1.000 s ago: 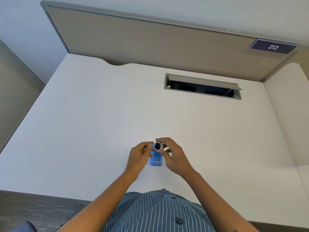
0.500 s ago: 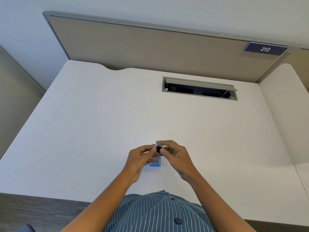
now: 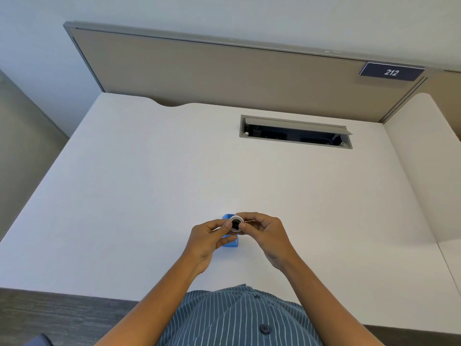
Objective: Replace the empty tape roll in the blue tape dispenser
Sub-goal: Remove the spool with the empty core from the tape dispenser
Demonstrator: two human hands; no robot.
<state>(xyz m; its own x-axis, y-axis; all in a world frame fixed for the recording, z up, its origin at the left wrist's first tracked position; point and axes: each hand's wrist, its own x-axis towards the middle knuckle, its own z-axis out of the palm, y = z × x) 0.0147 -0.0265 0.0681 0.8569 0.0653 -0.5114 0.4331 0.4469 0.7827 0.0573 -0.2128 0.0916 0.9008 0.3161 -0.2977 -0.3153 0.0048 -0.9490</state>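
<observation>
A small pale tape roll [image 3: 236, 223] with a dark centre is held just above the white desk [image 3: 149, 183], its open face turned toward me. My left hand [image 3: 208, 239] pinches its left side and my right hand [image 3: 265, 233] pinches its right side. The blue tape dispenser [image 3: 230, 242] stands on the desk directly beneath the roll, mostly hidden by my left fingers; only its far tip and near end show. Whether the dark centre is a hub I cannot tell.
An open grey cable hatch [image 3: 295, 132] is set into the desk at the back right. A beige partition [image 3: 224, 71] with a sign reading 212 [image 3: 391, 72] closes the far edge. A second desk surface [image 3: 429, 171] adjoins on the right.
Both hands stay on the roll above the dispenser. The roll has turned a little between my fingers, and the dispenser's far blue tip now shows behind it.
</observation>
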